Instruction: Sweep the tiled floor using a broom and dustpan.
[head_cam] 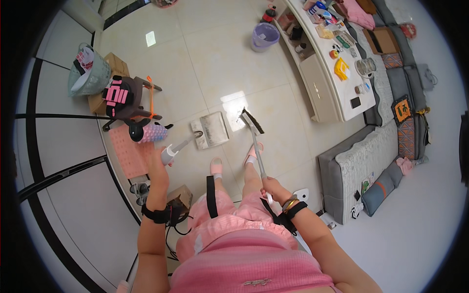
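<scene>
My left hand grips the handle of a long-handled dustpan, whose pale, dirt-streaked pan is just ahead of my feet. In my right hand is the grey shaft of a broom. The broom's dark-bristled head is to the right of the pan, apart from it. Small dark specks lie on the glossy floor tiles by the bristles. My feet, in pink slippers, stand behind both tools.
At left, a stool stands beside a laundry basket, near a pink mat. A cluttered white table and a grey sofa line the right. Farther ahead are a purple bucket and a dark drink bottle.
</scene>
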`<state>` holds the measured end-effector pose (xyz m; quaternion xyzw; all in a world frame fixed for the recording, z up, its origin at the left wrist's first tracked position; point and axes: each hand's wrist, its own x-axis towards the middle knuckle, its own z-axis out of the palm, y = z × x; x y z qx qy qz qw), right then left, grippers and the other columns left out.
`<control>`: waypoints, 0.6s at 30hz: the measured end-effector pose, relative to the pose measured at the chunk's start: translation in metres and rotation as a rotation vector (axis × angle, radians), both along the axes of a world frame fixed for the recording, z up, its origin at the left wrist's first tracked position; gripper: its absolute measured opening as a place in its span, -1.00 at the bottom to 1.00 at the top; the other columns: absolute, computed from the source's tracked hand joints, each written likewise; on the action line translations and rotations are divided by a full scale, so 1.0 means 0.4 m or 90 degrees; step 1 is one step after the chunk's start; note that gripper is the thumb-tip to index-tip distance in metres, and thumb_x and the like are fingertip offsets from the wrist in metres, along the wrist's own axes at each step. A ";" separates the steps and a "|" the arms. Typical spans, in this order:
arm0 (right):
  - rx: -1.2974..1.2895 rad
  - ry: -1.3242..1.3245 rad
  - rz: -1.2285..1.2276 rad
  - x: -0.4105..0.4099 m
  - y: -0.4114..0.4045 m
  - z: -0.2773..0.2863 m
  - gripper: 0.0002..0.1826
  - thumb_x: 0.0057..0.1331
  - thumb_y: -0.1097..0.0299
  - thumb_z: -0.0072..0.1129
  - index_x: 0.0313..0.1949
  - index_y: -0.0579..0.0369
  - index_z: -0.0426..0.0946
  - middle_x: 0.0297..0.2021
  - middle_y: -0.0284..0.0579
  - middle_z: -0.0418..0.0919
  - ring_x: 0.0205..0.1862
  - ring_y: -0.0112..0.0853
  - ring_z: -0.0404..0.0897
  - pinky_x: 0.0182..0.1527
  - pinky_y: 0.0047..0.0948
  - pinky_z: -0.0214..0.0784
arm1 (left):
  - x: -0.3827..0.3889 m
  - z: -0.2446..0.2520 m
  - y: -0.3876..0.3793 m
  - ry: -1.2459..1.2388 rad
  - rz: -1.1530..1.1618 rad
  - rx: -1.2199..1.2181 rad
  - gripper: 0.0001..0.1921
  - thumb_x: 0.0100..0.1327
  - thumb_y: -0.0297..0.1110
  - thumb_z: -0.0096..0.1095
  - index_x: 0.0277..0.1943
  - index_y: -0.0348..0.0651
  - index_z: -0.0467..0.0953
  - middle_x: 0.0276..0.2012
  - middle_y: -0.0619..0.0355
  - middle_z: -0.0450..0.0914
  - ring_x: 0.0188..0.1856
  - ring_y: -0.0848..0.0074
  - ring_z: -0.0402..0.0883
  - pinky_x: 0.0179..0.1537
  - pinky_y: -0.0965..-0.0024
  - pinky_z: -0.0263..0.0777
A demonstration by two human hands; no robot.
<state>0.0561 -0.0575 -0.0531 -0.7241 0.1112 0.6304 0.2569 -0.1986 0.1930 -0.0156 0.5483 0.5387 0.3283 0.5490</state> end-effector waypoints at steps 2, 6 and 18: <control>-0.007 0.081 -0.123 0.012 0.003 0.035 -0.74 0.26 0.18 -0.27 -0.29 0.15 0.16 -0.73 -0.28 0.21 -0.80 -0.57 0.18 -0.79 -0.63 0.10 | -0.023 0.005 0.005 -0.044 -0.003 -0.045 -0.69 0.25 -0.20 -0.21 -0.36 -0.27 0.40 -0.53 0.14 0.45 -0.56 0.59 0.33 -0.50 0.59 0.16; -0.008 0.197 -0.347 0.039 -0.010 0.117 -0.78 0.26 0.20 -0.24 -0.34 0.07 0.07 -0.70 -0.36 0.13 -0.79 -0.64 0.08 -0.80 -0.72 0.00 | -0.058 0.013 0.004 -0.112 0.016 -0.099 -0.69 0.25 -0.21 -0.21 -0.36 -0.28 0.41 -0.53 0.16 0.44 -0.57 0.59 0.32 -0.50 0.58 0.16; 0.039 0.276 -0.262 0.086 -0.052 0.237 -0.74 0.29 0.15 -0.22 -0.44 0.02 0.10 -0.69 -0.35 0.17 -0.78 -0.67 0.12 -0.81 -0.75 0.02 | -0.200 0.109 -0.067 0.039 -0.018 0.131 -0.86 0.18 -0.48 -0.15 -0.27 -0.30 0.39 -0.52 0.21 0.39 -0.58 0.64 0.31 -0.56 0.62 0.17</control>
